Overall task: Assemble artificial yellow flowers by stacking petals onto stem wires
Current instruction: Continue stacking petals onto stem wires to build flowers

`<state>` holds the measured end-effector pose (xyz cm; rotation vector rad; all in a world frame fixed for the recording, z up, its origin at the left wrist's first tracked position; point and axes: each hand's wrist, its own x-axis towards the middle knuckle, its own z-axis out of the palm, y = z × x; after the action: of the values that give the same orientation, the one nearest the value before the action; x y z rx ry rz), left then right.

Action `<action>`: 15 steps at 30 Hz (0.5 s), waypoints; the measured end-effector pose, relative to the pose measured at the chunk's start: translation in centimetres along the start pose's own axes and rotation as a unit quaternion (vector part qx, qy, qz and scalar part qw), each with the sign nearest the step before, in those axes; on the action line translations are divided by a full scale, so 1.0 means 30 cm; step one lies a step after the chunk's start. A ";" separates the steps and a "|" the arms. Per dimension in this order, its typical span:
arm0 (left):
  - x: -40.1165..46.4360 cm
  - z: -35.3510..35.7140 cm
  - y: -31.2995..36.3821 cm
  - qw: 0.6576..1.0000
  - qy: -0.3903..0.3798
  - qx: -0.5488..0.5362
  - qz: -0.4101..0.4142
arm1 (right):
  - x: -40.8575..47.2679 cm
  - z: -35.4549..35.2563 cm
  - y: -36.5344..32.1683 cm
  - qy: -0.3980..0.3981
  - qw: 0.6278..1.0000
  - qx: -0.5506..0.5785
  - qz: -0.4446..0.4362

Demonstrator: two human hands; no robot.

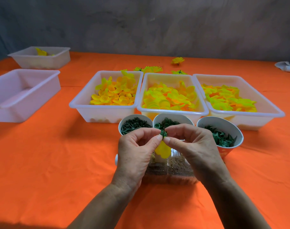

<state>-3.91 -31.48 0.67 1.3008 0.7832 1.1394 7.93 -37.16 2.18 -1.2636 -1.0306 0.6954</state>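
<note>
Hands meet over the orange table [58,162], just in front of three paper cups of green parts. The left hand [134,152] pinches a yellow petal [163,150] at its top edge with thumb and forefinger, and the right hand [192,146] pinches a small green piece [163,133] with a thin dark wire [164,129] poking up from it, right where the fingertips come together. The petal hangs down between the two hands, above a clear plastic box [172,171] of brownish bits.

From where I stand, the risk looks like one of aim and grip. The wire tip is fine and the petal soft, so if the hole is missed the wire could tear the petal or bend. Both holds are fingertip pinches on tiny things; a slip would drop the green piece into the middle cup [187,119] or the clear box, where it would be hard to find. I cannot tell whether the petal is already threaded. The three white trays [78,103] of yellow petals sit just behind the cups, so a sideways jolt could knock a cup over.
</note>
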 end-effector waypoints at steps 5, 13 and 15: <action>0.000 0.004 0.002 1.000 0.001 -0.019 -0.014 | 0.007 -0.003 0.003 -0.002 1.000 0.004 0.006; 0.001 0.002 0.006 1.000 -0.004 -0.010 -0.015 | 0.009 -0.002 0.003 -0.007 0.999 -0.042 -0.005; 0.001 0.001 0.005 1.000 -0.003 -0.006 -0.013 | 0.010 -0.003 0.004 -0.010 0.998 -0.055 -0.005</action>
<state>-3.91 -31.47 0.84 1.2808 0.7854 1.1168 8.14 -36.91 2.12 -1.3483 -1.1029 0.6510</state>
